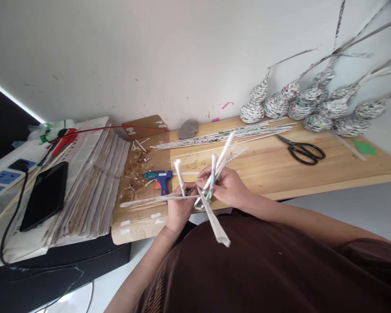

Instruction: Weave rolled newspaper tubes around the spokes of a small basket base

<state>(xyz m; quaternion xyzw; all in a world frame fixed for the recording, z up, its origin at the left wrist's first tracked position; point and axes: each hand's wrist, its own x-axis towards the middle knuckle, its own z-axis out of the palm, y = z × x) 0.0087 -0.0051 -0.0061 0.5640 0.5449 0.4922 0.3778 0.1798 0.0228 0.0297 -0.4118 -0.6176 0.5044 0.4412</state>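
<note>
1. The woven paper piece is at the near edge of the tabletop, between both hands. The left hand grasps its left side, fingers partly hidden; the right hand pinches the paper tubes at their base. Uneven pressure there could crush the weave or skew its shape.
2. The tubes splay several ways; turning the piece could cross them, or kink one where it bends sharply.
3. The flared strip juts past the near edge towards the brown shirt, so leaning in could crumple it.
4. The glue gun lies just beside the left hand, near the left end. A sideways sweep could knock it, and its nozzle could burn if hot; its heat cannot be told.
</note>
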